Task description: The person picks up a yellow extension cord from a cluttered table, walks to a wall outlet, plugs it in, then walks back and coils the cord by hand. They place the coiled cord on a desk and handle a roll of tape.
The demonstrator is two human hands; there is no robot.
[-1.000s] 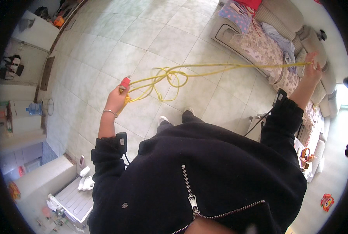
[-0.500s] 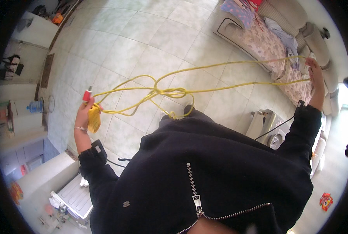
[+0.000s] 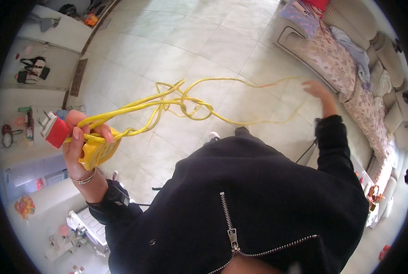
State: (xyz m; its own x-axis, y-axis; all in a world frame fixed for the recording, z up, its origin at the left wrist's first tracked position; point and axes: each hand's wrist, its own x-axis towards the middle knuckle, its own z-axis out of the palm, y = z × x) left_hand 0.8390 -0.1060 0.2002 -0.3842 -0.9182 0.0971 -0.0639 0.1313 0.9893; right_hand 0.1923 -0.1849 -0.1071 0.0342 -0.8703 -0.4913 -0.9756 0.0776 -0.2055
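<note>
My left hand [image 3: 81, 145] is closed around strands of a yellow extension cord [image 3: 140, 104]. Its red plug [image 3: 57, 132] sticks out beyond my fingers with the metal prongs showing, and the yellow socket block [image 3: 99, 153] hangs below my palm. In mid-air before me the cord crosses itself in a loose tangle of loops. Two strands run rightward from there to my right hand [image 3: 319, 91], raised near the couch. That hand and the cord end at it are smeared by motion; the fingers appear bent round the loop.
A couch [image 3: 291, 39] with a flowered cover stands along the right, with cushions and cloths on it. Pale floor tiles [image 3: 190, 41] lie beneath the cord. A brown floor strip [image 3: 79, 77] borders the left side. My shoe [image 3: 214, 135] shows below the tangle.
My right hand has come inward to the left, and the stretched loop has slackened. My left hand has risen and moved left, bringing the plug and socket block closer to view. The tangle has shifted shape.
</note>
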